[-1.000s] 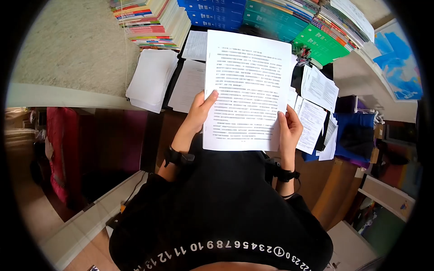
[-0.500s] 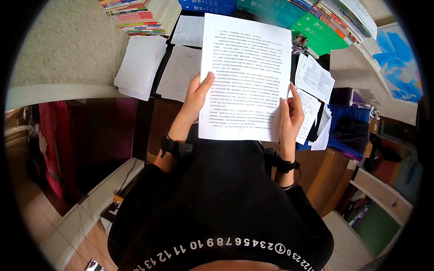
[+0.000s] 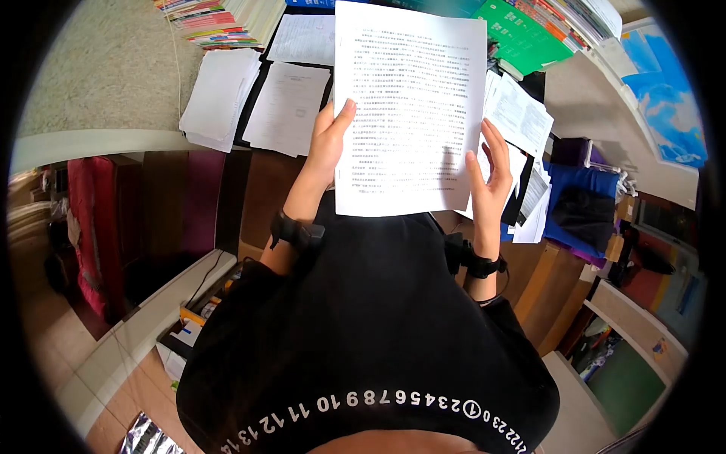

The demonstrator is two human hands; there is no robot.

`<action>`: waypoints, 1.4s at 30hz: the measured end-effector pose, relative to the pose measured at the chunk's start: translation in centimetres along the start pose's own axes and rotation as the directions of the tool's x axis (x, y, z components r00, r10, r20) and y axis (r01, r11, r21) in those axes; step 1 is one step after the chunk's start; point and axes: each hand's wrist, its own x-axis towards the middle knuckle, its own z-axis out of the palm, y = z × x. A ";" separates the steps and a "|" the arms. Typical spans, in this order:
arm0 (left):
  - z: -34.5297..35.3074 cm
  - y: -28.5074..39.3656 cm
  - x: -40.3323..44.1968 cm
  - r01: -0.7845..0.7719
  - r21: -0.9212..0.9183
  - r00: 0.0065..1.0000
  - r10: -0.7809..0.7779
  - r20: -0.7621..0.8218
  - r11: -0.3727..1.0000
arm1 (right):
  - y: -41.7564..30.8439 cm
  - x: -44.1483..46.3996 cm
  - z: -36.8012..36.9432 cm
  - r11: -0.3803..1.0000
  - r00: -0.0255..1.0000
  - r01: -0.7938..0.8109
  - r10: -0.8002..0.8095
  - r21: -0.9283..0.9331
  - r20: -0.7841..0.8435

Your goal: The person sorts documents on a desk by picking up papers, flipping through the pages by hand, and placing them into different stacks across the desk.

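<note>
Printed sheets (image 3: 408, 113), covered in dense lines of text, are held up above the desk's near edge. At their left edge my left hand (image 3: 328, 144) grips them, thumb on the front and fingers behind. My right hand (image 3: 490, 170) holds the lower right edge between its thumb and fingers, with the fingers partly spread upward along the side. A black band with a small device is on each wrist. Behind the held sheets lie other papers (image 3: 287, 110) on the dark desk surface.
A stack of white paper (image 3: 219, 98) lies at the left, below piled books (image 3: 227, 23). Green file boxes (image 3: 522, 34) stand at the back. More loose papers (image 3: 518, 113) are on the right, near a blue chair (image 3: 582, 200) with dark cloth on it.
The held sheets and both hands have moved up in the view, as has the desk behind them. My right fingers have spread slightly from the sheet's edge.
</note>
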 end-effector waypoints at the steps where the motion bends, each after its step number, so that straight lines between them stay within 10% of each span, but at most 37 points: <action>1: 0.4 -0.3 0.0 0.000 0.007 1.000 0.000 0.006 1.000 | 0.5 -0.1 -0.6 0.996 0.997 -0.045 0.040 0.079 0.059; 4: 2.0 -1.3 -0.1 0.014 0.005 1.000 -0.014 -0.008 1.000 | 0.3 -0.5 -1.3 0.876 0.983 -0.185 0.164 0.446 0.084; 12: 4.6 -3.1 0.4 0.039 0.056 0.999 -0.036 -0.039 0.998 | -0.2 -0.7 -5.1 0.445 0.843 -0.536 0.237 0.718 0.483; 15: 4.9 -4.9 0.7 0.034 0.137 0.999 -0.030 -0.033 0.990 | -0.4 -1.2 -3.3 0.525 0.823 -0.526 0.116 0.669 0.556; 17: 1.1 -10.1 0.5 0.126 0.213 0.991 -0.132 0.015 0.969 | -1.4 -0.3 -2.3 0.760 0.634 -0.506 0.008 0.407 0.773; 20: -3.2 -12.7 -1.9 0.037 0.472 0.987 -0.105 0.120 0.881 | -3.3 -0.7 0.6 0.874 0.618 -0.134 -0.296 0.468 0.729; 26: -0.7 -6.0 -8.1 -0.096 0.814 0.987 -0.050 0.151 0.573 | -3.4 -0.5 2.4 0.844 0.578 -0.153 -0.346 0.515 0.739; 40: -1.4 -4.5 -9.0 -0.030 0.810 0.981 -0.139 0.137 0.586 | -4.6 0.3 2.3 0.793 0.486 -0.071 -0.502 0.605 0.715; 42: -1.4 -4.3 -9.0 -0.033 0.799 0.982 -0.128 0.136 0.600 | -4.6 0.3 1.1 0.780 0.593 -0.157 -0.416 0.606 0.689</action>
